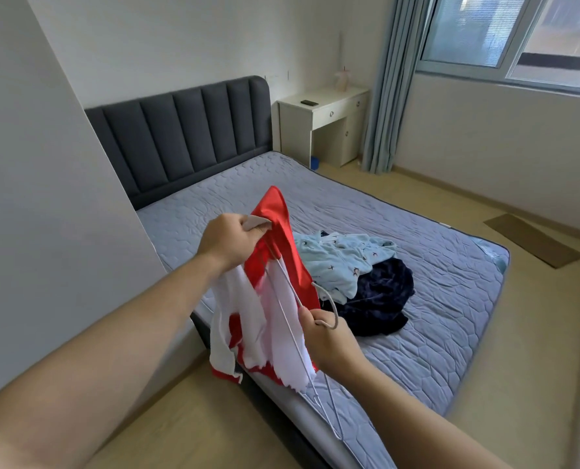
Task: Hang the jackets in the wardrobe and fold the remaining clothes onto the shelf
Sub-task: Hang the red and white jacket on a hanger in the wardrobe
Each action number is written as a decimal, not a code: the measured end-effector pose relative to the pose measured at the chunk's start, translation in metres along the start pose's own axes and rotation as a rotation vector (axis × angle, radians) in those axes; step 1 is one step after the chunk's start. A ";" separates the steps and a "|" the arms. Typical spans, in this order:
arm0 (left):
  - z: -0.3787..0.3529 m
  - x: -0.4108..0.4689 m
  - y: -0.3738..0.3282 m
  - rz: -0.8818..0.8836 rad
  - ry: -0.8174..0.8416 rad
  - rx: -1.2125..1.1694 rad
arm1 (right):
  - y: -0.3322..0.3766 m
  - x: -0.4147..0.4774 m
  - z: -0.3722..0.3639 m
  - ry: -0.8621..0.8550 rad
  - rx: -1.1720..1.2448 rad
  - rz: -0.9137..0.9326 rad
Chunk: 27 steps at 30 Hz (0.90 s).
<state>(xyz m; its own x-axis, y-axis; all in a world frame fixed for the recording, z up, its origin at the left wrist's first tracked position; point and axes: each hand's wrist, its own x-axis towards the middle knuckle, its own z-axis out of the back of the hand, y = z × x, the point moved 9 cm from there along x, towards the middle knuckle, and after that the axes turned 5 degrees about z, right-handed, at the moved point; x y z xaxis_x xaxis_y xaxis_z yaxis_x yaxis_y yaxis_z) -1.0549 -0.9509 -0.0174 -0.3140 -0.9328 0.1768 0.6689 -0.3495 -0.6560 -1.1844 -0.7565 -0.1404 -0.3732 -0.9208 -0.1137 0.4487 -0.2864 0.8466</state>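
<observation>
A red and white jacket (275,265) hangs in the air over the near corner of the bed (434,282). My left hand (229,240) grips it at its top, by the collar. My right hand (329,336) is closed on the neck of a white wire hanger (290,299), just below its hook. One hanger arm runs up inside the jacket; the other arm points down towards me. On the mattress behind lie a light blue patterned garment (339,262) and a dark navy fleece garment (380,299), bunched together.
A white wardrobe side panel (45,214) rises close on my left. A dark padded headboard (187,137) stands at the back, with a white bedside desk (326,123) and a curtain (386,86) beside the window. Flat cardboard (532,238) lies on the floor at right.
</observation>
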 end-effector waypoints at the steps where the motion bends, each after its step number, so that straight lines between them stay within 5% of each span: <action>1: -0.002 -0.007 -0.006 -0.041 0.023 0.009 | 0.002 0.002 0.000 -0.001 0.017 -0.003; 6: -0.005 -0.050 -0.051 -0.401 0.134 0.013 | 0.012 0.010 0.008 -0.059 0.086 0.014; 16: -0.042 -0.103 -0.069 -0.512 0.450 -0.006 | 0.029 0.014 0.020 -0.048 0.455 0.083; 27: -0.035 -0.104 -0.074 -0.757 0.143 0.366 | 0.058 0.009 0.036 0.006 0.274 0.201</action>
<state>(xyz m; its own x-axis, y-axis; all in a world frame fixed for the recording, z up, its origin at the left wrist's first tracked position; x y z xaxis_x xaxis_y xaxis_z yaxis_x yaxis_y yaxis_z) -1.0958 -0.8249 -0.0128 -0.8300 -0.4248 0.3614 0.4124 -0.9037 -0.1151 -1.1914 -0.7718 -0.0736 -0.2946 -0.9532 0.0672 0.2774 -0.0180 0.9606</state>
